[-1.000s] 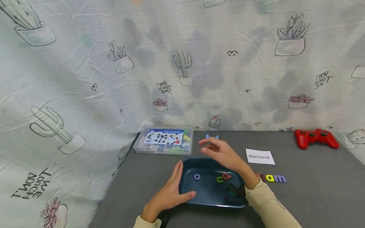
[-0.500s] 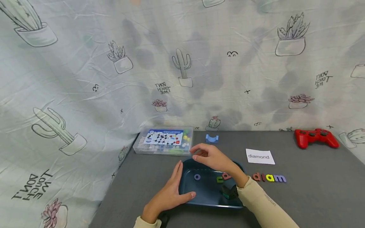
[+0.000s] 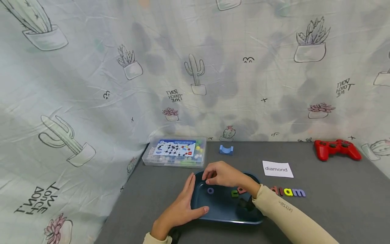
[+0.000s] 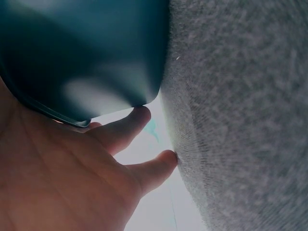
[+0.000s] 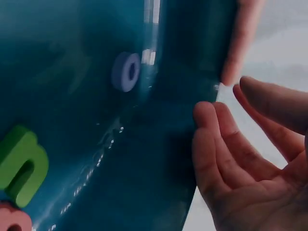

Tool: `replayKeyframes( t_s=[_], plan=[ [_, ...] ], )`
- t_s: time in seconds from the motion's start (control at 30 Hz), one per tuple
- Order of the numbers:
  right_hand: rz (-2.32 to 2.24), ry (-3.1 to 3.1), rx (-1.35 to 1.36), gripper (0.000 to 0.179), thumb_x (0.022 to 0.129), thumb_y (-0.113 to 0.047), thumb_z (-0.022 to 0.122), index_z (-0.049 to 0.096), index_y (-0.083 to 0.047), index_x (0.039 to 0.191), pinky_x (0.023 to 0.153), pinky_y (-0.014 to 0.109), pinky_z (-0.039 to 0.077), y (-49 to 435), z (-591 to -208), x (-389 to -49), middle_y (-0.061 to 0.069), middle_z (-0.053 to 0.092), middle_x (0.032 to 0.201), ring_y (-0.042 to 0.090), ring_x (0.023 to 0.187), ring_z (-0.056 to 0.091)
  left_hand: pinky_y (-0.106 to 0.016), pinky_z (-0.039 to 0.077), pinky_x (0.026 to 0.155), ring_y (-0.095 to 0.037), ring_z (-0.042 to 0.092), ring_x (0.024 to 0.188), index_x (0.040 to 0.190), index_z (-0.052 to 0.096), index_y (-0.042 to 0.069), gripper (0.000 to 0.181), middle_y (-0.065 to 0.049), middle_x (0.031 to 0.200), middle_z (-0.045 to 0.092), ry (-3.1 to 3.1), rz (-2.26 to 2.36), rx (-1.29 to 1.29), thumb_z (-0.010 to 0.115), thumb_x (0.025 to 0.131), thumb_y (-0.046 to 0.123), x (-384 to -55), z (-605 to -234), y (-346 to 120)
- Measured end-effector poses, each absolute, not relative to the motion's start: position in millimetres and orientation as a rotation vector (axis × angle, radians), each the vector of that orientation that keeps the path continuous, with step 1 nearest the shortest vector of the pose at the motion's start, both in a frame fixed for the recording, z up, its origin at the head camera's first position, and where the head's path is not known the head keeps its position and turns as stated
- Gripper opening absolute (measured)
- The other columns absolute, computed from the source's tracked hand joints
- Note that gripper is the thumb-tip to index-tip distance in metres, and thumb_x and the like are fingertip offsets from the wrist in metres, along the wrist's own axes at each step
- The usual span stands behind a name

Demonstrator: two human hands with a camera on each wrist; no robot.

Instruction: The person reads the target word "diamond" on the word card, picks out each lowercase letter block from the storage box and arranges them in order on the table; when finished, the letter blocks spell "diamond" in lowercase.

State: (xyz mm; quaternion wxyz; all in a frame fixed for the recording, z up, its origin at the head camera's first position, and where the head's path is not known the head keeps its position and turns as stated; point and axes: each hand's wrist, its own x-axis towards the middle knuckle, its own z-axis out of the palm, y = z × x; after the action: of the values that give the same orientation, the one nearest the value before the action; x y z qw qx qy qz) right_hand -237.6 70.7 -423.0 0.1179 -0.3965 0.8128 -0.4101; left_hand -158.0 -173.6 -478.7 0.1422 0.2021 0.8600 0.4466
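Observation:
A dark blue tray (image 3: 222, 212) holds a purple letter o (image 3: 208, 191), a green letter n (image 3: 234, 194) and a reddish letter (image 3: 241, 190). My left hand (image 3: 180, 207) rests along the tray's left side, fingers fairly straight outside the wall, thumb over the rim. My right hand (image 3: 222, 174) is over the far left part of the tray, fingers loosely bent, nothing between them. In the right wrist view, its fingertips (image 5: 204, 115) are apart from the letter o. To the tray's right, letters reading "diam" stand in a row, ending with a purple m (image 3: 299, 192).
A white card (image 3: 278, 169) printed "diamond" lies behind the row. At the back are a clear plastic box (image 3: 173, 161) of small coloured parts, a blue curved-top piece (image 3: 226, 151) and a red game controller (image 3: 337, 149). A patterned cloth hangs behind the table.
My right hand has moved left and then down over the tray, uncovering the blue piece at the back. My left hand stays on the tray's side.

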Motion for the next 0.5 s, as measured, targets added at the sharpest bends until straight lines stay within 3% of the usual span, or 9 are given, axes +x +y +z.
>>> replayKeyframes(
  t_s=[0.2, 0.5],
  plan=[
    [-1.087, 2.315, -1.256, 0.011, 0.096, 0.004, 0.075, 0.080, -0.001, 0.104, 0.081, 0.026, 0.059, 65.5, -427.4, -240.0, 0.004, 0.074, 0.102, 0.008, 0.089, 0.070, -0.072, 0.026, 0.118, -0.039, 0.013, 0.161, 0.173, -0.001, 0.009, 0.114, -0.012, 0.179, -0.009, 2.493, 1.280, 0.602, 0.073, 0.098, 0.052, -158.6, -479.3, -175.9],
    [-0.923, 2.285, -1.323, 0.015, 0.094, 0.004, 0.076, 0.082, -0.003, 0.106, 0.091, 0.027, 0.058, 65.8, -443.6, -244.5, 0.010, 0.076, 0.122, 0.012, 0.108, 0.071, -0.072, 0.026, 0.118, -0.038, 0.010, 0.161, 0.173, -0.003, 0.009, 0.113, -0.013, 0.178, -0.011, 2.481, 1.293, 0.627, 0.072, 0.099, 0.051, -158.8, -483.7, -176.1]
  ],
)
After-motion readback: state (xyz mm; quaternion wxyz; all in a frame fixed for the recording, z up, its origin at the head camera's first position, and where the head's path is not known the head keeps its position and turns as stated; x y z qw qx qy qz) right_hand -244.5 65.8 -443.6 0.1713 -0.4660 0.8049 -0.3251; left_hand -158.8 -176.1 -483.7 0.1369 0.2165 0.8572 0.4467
